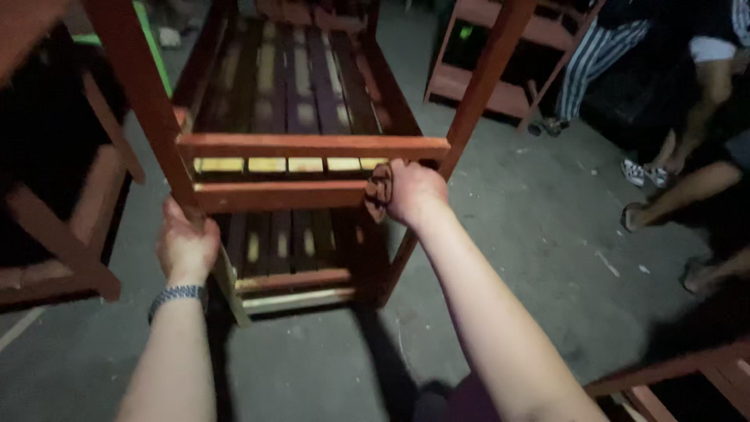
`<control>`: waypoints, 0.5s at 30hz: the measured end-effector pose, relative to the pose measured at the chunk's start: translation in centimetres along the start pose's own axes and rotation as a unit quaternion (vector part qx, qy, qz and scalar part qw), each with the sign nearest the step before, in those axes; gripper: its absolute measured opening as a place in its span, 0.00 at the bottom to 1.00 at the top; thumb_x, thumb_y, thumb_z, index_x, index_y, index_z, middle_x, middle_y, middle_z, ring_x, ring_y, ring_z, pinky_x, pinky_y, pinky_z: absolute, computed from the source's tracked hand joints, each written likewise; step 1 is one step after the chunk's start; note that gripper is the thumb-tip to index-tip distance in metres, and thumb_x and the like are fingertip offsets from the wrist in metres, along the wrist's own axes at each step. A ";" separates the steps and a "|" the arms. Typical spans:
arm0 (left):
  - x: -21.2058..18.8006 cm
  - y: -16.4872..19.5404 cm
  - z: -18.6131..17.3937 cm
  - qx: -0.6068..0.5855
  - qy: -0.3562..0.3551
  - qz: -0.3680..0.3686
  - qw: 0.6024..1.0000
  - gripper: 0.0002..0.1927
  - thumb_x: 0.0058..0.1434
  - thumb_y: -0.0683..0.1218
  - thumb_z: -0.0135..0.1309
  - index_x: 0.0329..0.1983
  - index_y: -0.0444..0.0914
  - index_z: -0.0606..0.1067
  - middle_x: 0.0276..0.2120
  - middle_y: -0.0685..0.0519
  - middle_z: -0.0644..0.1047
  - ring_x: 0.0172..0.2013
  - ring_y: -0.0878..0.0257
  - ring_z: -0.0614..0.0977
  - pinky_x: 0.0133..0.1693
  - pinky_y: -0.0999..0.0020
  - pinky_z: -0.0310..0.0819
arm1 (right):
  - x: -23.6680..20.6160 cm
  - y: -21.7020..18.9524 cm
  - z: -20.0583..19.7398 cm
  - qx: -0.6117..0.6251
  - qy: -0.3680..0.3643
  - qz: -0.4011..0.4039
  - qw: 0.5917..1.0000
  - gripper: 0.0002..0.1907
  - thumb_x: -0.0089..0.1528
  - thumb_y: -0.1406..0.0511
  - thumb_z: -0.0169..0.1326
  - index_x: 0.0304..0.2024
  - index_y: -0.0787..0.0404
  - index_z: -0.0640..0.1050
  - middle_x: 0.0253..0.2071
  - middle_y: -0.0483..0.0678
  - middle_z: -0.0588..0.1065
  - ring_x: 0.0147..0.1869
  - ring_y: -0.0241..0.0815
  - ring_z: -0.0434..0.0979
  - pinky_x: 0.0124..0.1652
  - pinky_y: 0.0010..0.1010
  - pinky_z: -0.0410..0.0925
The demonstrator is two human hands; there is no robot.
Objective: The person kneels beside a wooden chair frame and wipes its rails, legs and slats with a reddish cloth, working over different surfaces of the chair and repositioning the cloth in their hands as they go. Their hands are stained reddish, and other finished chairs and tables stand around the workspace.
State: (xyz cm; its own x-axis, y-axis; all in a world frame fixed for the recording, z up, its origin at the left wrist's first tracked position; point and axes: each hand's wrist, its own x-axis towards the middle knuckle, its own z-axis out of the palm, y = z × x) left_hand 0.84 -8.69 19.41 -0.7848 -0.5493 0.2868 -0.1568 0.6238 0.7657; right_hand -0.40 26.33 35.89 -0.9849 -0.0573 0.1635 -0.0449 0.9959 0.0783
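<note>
At the far left another reddish wooden frame (58, 234) stands on the grey concrete floor (539, 234). Next to it the left hand (186, 246), with a beaded bracelet (178, 294) at the wrist, is closed around the left post of the red-brown slatted wooden rack (312, 146), just below its lower front rail. The rack stands on the floor straight ahead, tilted a little toward the camera, its slatted shelves running away behind the rails. The right hand (406, 190) is curled shut over the right end of the lower rail where it meets the right post; it may also hold a bit of cloth there, though the dim light leaves that unclear. The step in hand looks like gripping the rack to shift or lift it; moving it would call for an even pull on both sides. At the far right, other people's legs (680, 180) and a second rack (500, 70) stand well apart.
</note>
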 end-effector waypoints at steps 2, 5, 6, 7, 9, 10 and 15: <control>0.3 -0.4 0.3 -0.005 0.041 0.078 0.996 0.41 0.56 0.46 0.61 0.72 0.38 0.58 0.56 0.34 0.74 0.52 0.35 0.77 0.53 0.45 0.71 | -0.5 -0.1 0.0 -0.006 0.004 0.018 1.000 0.31 0.60 0.56 0.60 0.62 0.55 0.66 0.54 0.56 0.75 0.57 0.57 0.77 0.52 0.45 0.72; 0.3 -0.6 0.8 -0.008 0.030 0.063 0.998 0.34 0.58 0.45 0.60 0.66 0.35 0.62 0.57 0.35 0.74 0.55 0.36 0.76 0.56 0.45 0.70 | -2.1 0.0 1.3 0.058 0.001 0.044 0.997 0.31 0.59 0.57 0.62 0.62 0.55 0.66 0.54 0.56 0.74 0.58 0.56 0.77 0.53 0.46 0.72; 0.3 -0.5 0.8 -0.009 0.017 0.037 0.999 0.31 0.59 0.45 0.59 0.64 0.35 0.63 0.58 0.37 0.74 0.57 0.37 0.76 0.57 0.45 0.70 | -2.9 0.3 2.0 0.067 -0.011 0.058 0.996 0.37 0.57 0.58 0.64 0.65 0.55 0.64 0.55 0.56 0.74 0.59 0.55 0.76 0.53 0.45 0.71; 0.3 -0.3 0.7 -0.016 0.012 0.028 0.999 0.31 0.60 0.44 0.59 0.65 0.36 0.63 0.58 0.38 0.74 0.57 0.38 0.76 0.58 0.46 0.71 | -3.7 0.8 2.7 0.075 -0.022 0.073 0.994 0.42 0.54 0.60 0.66 0.68 0.54 0.61 0.55 0.55 0.74 0.59 0.55 0.76 0.54 0.44 0.71; 0.1 0.4 0.4 -0.033 0.005 0.014 0.999 0.30 0.61 0.43 0.58 0.66 0.38 0.64 0.60 0.40 0.74 0.59 0.40 0.77 0.60 0.48 0.71 | -5.2 2.1 4.1 0.166 -0.003 0.100 0.981 0.44 0.51 0.61 0.68 0.67 0.54 0.63 0.56 0.53 0.75 0.60 0.52 0.77 0.56 0.41 0.71; -0.2 1.0 0.2 -0.027 0.000 -0.006 1.000 0.32 0.59 0.41 0.59 0.66 0.38 0.63 0.61 0.40 0.71 0.59 0.40 0.75 0.60 0.49 0.70 | -5.9 3.0 4.8 0.245 0.023 0.111 0.963 0.40 0.50 0.61 0.69 0.63 0.55 0.68 0.56 0.52 0.77 0.60 0.50 0.78 0.57 0.39 0.70; -6.2 5.1 0.2 -0.105 0.157 0.031 0.982 0.34 0.58 0.36 0.56 0.69 0.33 0.62 0.66 0.38 0.61 0.65 0.43 0.66 0.63 0.51 0.68 | -5.2 5.7 7.0 0.674 0.087 0.096 0.727 0.34 0.58 0.56 0.61 0.64 0.62 0.72 0.54 0.52 0.79 0.55 0.48 0.82 0.52 0.39 0.72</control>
State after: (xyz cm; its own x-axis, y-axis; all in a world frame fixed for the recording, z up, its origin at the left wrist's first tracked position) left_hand 4.81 -1.97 21.35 -0.5611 -0.6783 0.4745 0.0386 0.5511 0.8335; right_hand 3.30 32.84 28.60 -0.9640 0.2010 0.1743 -0.1470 0.1435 -0.9787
